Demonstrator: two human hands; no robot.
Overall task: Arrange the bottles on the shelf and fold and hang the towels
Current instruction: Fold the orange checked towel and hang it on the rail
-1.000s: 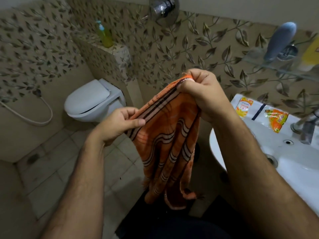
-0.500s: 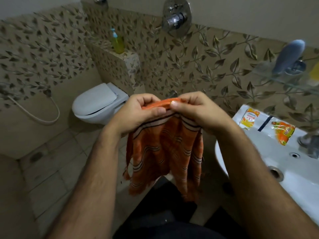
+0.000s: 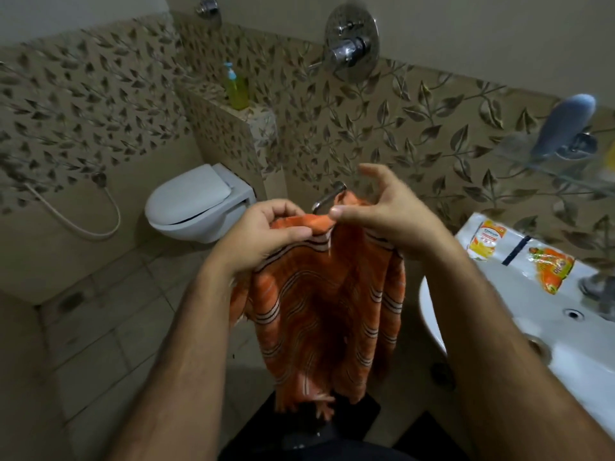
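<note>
Step in hand: while the orange striped towel (image 3: 319,304) hung from both hands in front of me, I judged the hanging step to be under way, with the folding of this towel apparently done, since it fell in doubled layers.
Towel position: its top edge was bunched between the two hands, right at the chrome towel ring (image 3: 327,199) on the leaf-patterned wall; the rest draped straight down, fringe near the bottom of my view. Whether any cloth had already passed through the ring I could not tell.
Left hand (image 3: 266,234): its grip was closed on the towel's upper edge, thumb on top, fingers curled beneath.
Right hand (image 3: 382,211): thumb and forefinger touched the top fold, while the other fingers were spread wide and raised; I read that as a loose pinch at best, and could not say for sure that it was holding.
Next move, as I judged it: feed the bunched top edge over the ring, then draw the cloth down until both sides hung level. That called for the left hand to carry the weight while the right guided.
Risk: a loose pinch might let the folds slip apart.
Remaining work: the bottles, such as the blue one (image 3: 565,123) lying on the glass shelf (image 3: 519,154) above the sink (image 3: 499,314), were not yet arranged.
</note>
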